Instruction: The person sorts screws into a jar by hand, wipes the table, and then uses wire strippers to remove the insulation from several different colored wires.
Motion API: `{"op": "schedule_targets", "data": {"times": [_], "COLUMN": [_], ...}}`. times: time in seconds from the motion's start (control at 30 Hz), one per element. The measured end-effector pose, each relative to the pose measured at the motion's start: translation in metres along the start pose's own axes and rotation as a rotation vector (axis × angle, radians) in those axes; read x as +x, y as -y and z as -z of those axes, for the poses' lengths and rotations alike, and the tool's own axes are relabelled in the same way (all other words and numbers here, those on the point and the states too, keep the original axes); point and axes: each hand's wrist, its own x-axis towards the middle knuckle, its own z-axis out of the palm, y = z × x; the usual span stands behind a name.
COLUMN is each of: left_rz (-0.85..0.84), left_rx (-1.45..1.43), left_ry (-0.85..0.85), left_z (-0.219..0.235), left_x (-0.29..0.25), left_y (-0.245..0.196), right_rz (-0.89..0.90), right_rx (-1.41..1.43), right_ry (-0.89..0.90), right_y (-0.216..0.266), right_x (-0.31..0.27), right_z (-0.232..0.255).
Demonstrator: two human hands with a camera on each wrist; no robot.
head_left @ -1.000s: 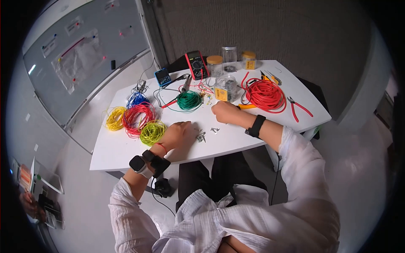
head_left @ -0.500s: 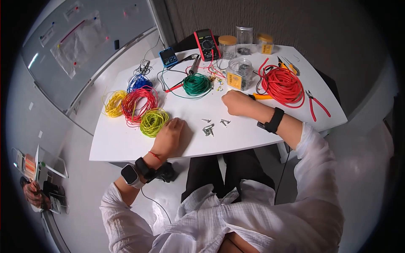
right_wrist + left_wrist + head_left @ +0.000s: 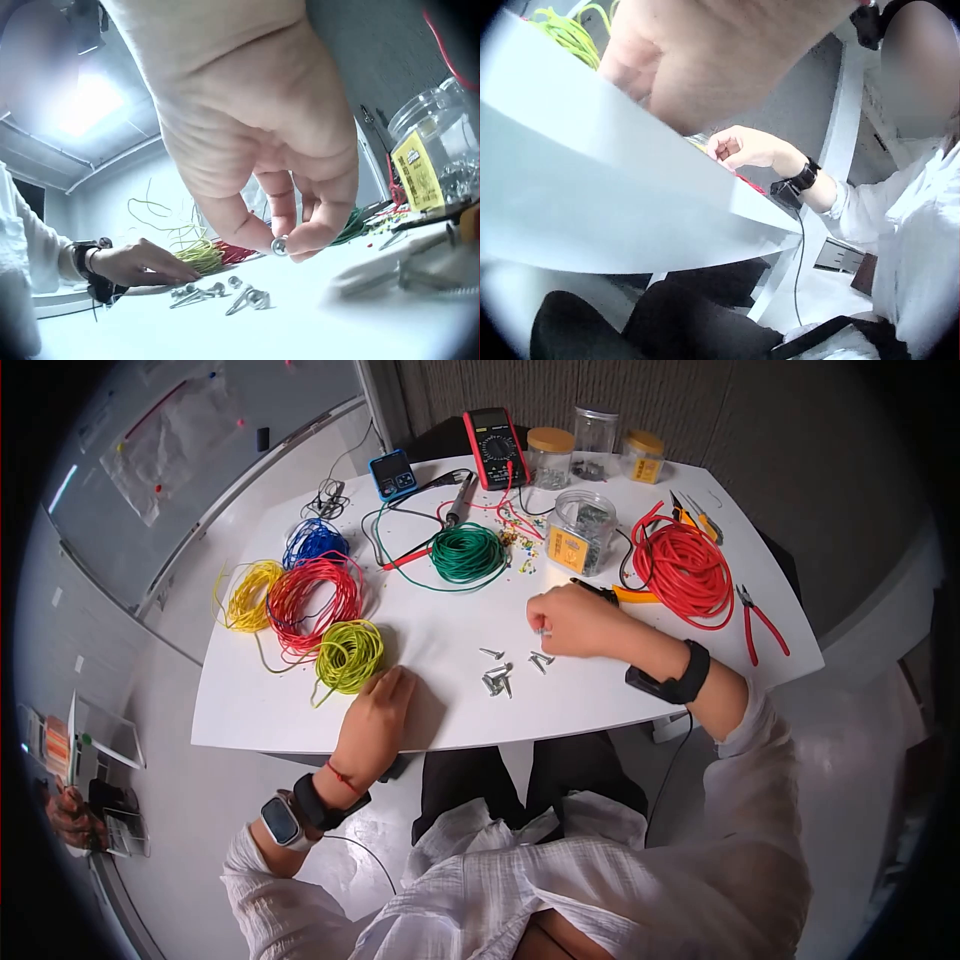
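Observation:
My right hand (image 3: 575, 622) pinches a screw (image 3: 280, 245) between thumb and fingertips, just above the white table; its round head shows in the right wrist view. Close by on the tabletop lie several loose silver screws (image 3: 497, 680), and in the right wrist view more screws (image 3: 420, 279) appear blurred at the right. My left hand (image 3: 373, 722) rests near the table's front edge with relaxed fingers, right beside a yellow-green wire coil (image 3: 349, 657). Nothing shows in its grasp.
Red (image 3: 318, 600), yellow (image 3: 250, 597) and blue wire coils (image 3: 315, 544) lie left. Behind are a green coil (image 3: 468, 552), soldering iron (image 3: 459, 500), multimeter (image 3: 495, 448) and open jar (image 3: 582, 532). Right are a thick red coil (image 3: 683, 575) and cutters (image 3: 762, 625).
The head view has shifted. My left hand has moved left and nearer the front edge, away from the screws. A screw now shows at my right fingertips, which stay behind the screws.

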Motion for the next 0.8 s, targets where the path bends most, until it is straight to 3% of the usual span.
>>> {"op": "schedule_targets", "data": {"times": [0.13,0.2,0.33,0.4,0.43,0.5,0.57,0.7,0.8], "left_rz": [-0.058,-0.039,0.015,0.342,0.341,0.802,0.943,0.899,0.903], "left_rx": [-0.023,0.011,-0.093,-0.829,-0.831,-1.935,-2.118,-2.447,-2.499], "left_ry": [-0.025,0.08,0.126,0.069,0.07,0.194,0.332,0.421,0.47], "left_z": [0.005,0.009,0.01,0.016,0.02,0.023,0.006,-0.006,-0.013], "left_x": [-0.004,-0.002,0.007,0.013,0.016,0.021,0.015,0.004,0.009], "left_y": [0.002,0.004,0.011,-0.003,-0.011,-0.025,-0.023,-0.045,-0.052], "right_rz": [-0.01,-0.055,-0.022,-0.03,-0.01,0.01,-0.004,0.002,0.033], "right_rx": [0.038,0.025,0.035,0.046,0.029,0.007,-0.122,-0.142,-0.084], "right_ry": [0.011,0.015,0.008,0.016,-0.017,-0.043,0.038,0.055,0.047], "right_y": [0.0,-0.001,-0.003,-0.002,0.0,0.007,0.021,0.023,0.019], "right_x": [-0.003,-0.003,-0.004,-0.005,-0.008,-0.015,-0.021,-0.016,-0.009], "right_z": [-0.013,-0.018,-0.02,-0.021,-0.021,-0.021,-0.016,-0.028,-0.026]}}
